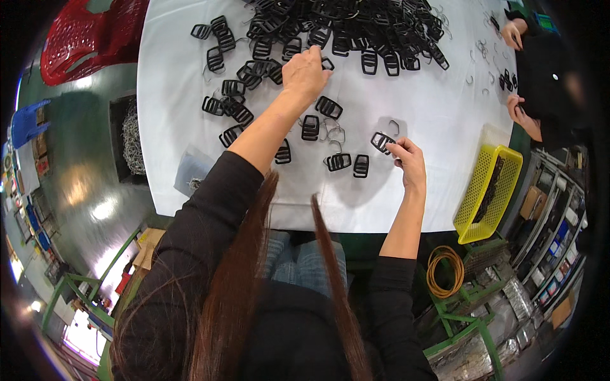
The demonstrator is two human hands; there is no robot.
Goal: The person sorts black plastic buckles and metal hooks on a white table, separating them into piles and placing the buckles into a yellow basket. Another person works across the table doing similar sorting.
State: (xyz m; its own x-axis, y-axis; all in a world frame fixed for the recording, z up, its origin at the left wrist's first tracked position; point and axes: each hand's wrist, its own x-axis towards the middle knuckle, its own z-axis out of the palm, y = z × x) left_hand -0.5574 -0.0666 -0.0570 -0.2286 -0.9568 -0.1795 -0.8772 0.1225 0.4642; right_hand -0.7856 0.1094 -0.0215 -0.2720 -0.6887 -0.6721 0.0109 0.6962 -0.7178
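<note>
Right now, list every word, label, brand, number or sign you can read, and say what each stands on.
No text can be read anywhere in this view.
Black buckle in the right hand: no lettering can be made out.
Yellow basket: none visible.
White tablecloth: none visible.
Small items at the far right: too small and blurred to tell.

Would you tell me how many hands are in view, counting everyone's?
4: the person's left hand by the buckle pile, their right hand holding a black buckle, and a co-worker's upper hand and lower hand at the right edge of the white table.
</note>
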